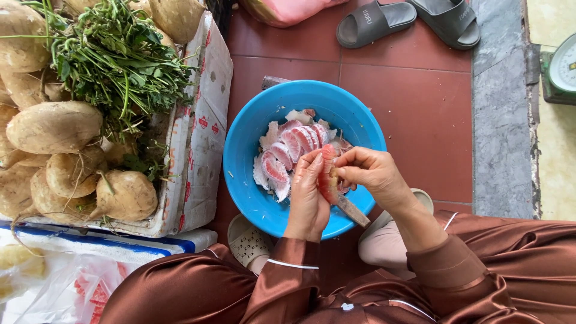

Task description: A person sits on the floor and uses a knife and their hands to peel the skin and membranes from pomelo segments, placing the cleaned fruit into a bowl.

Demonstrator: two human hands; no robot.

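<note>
Bowl (246, 150) — bright blue. Fruit segments (294, 144) — pink flesh, white pith. Floor tiles (414, 102) — dark red. Sandals (372, 21) — grey. Sleeves (456, 264) — glossy brown, white piping. Root vegetables (54, 126) — tan; leaves (114, 54) green.

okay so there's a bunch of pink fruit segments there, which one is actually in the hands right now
The pink segment standing upright between the left hand and right hand, above the blue bowl's near side. The other segments lie loose inside the bowl, untouched.
</note>
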